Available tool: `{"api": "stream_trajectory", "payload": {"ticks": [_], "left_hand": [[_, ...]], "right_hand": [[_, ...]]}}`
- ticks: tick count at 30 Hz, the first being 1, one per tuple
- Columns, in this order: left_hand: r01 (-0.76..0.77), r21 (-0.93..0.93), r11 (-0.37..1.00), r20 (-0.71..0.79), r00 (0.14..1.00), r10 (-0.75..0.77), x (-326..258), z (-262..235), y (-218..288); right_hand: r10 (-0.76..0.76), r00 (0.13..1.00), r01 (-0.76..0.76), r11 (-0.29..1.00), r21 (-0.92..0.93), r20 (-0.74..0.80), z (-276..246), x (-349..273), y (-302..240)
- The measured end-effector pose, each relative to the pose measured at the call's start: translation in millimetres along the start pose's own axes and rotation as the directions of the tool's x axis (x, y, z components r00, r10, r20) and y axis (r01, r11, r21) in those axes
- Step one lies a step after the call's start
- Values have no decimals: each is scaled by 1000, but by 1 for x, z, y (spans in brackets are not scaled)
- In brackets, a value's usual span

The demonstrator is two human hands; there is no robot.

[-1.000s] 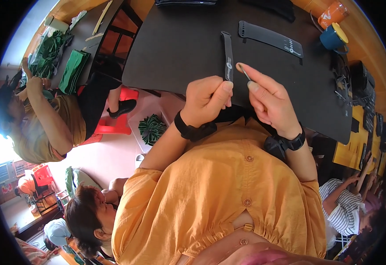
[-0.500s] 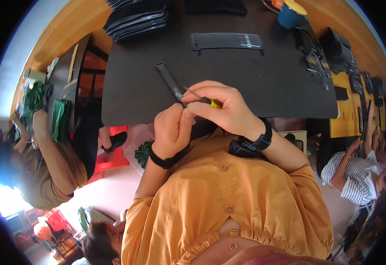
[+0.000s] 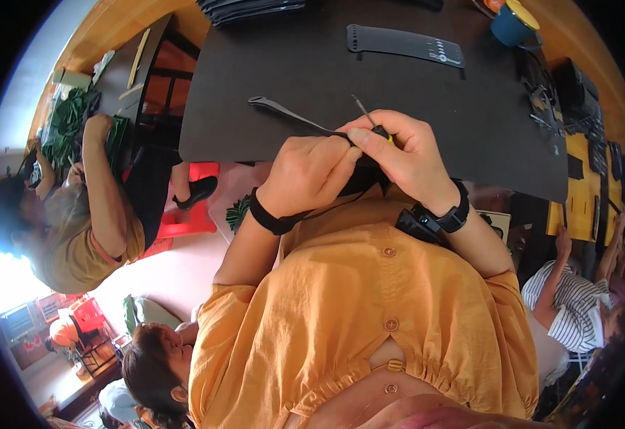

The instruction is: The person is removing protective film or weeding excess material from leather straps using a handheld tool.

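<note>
My left hand (image 3: 309, 171) is closed around the near part of a narrow dark strap (image 3: 291, 113), whose far end stretches left over the table with a loop at its tip. Against it, my right hand (image 3: 412, 154) pinches the same strap between thumb and fingers. A small screwdriver (image 3: 364, 111) with a black and yellow handle is tucked in my right fingers, its thin metal shaft pointing up and away. My fingers hide the pinched part of the strap. Farther back lies a flat dark panel (image 3: 402, 44) with slots, white print and two short tabs along its near edge.
Dark stacked pieces (image 3: 252, 10) lie at the back left of the dark table (image 3: 255, 146). A blue mug (image 3: 514, 27) stands at the back right, with small loose parts (image 3: 541, 100) below it. People work at tables on both sides, and another person (image 3: 156, 361) is behind me.
My hands have shifted right in the picture and come closer together. The strap now lies flatter, and the screwdriver's tip has swung away from the strap to point upward. The view has tilted slightly.
</note>
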State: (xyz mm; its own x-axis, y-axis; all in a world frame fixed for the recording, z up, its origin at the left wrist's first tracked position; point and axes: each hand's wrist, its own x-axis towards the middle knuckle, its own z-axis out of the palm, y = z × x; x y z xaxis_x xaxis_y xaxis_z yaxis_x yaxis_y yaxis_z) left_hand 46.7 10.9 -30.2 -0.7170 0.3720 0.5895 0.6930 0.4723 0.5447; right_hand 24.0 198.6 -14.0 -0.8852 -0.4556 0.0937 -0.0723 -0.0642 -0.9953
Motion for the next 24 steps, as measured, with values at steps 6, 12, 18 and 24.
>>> {"api": "stream_trajectory", "payload": {"ticks": [6,12,18,24], "left_hand": [[-70,37,997,29,997,69,2,-5,1],[-61,-61,996,-59,997,58,-4,-2,-4],[-116,-26,993,-48,992,114,-5,-4,-4],[-109,-41,993,-121,987,103,-3,1,0]], "right_hand": [[-190,980,174,959,-225,-51,5,0,10],[-319,947,305,934,-184,-48,11,2,12],[-416,909,398,859,-322,15,9,1,12],[-385,921,356,890,-283,-53,14,2,17]]}}
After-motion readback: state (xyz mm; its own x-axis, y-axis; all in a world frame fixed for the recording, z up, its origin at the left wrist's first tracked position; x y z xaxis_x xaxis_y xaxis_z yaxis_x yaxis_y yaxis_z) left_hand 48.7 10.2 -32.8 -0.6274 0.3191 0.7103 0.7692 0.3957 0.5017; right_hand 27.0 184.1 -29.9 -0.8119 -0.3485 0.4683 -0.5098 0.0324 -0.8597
